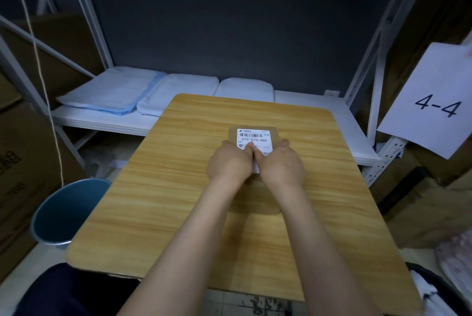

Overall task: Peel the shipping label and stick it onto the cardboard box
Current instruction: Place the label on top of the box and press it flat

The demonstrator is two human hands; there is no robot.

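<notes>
Your cardboard box (pixel 258 200) lies flat near the middle of the wooden table (pixel 178 188), its long side running away from you, and the shipping label (pixel 255 137) sits on the far part of its top face, print up, with a barcode and the line 070-070-A80 readable. Both of your hands are down on it, side by side and touching each other: your left hand (pixel 229 165) covers the label's near left part and your right hand (pixel 282 166) the near right part, knuckles up. Your thumbs (pixel 251 148) meet at the label's midline and press on the white paper, while your other fingers reach forward along the box's two sides; neither hand is wrapped round anything, they lie spread and pressing. A sliver of white shows in the gap between your palms, so the label runs on beneath them, though you cannot tell from here how far its near edge reaches. Beyond the table stands a white metal shelf (pixel 306 106) holding folded pale cloths (pixel 109 93) in a row. A blue bin (pixel 63 213) stands on the floor just beside the table's left edge, a paper sign (pixel 434 103) reading 4-4 hangs at your right, and brown cartons (pixel 20 162) are stacked at your left
</notes>
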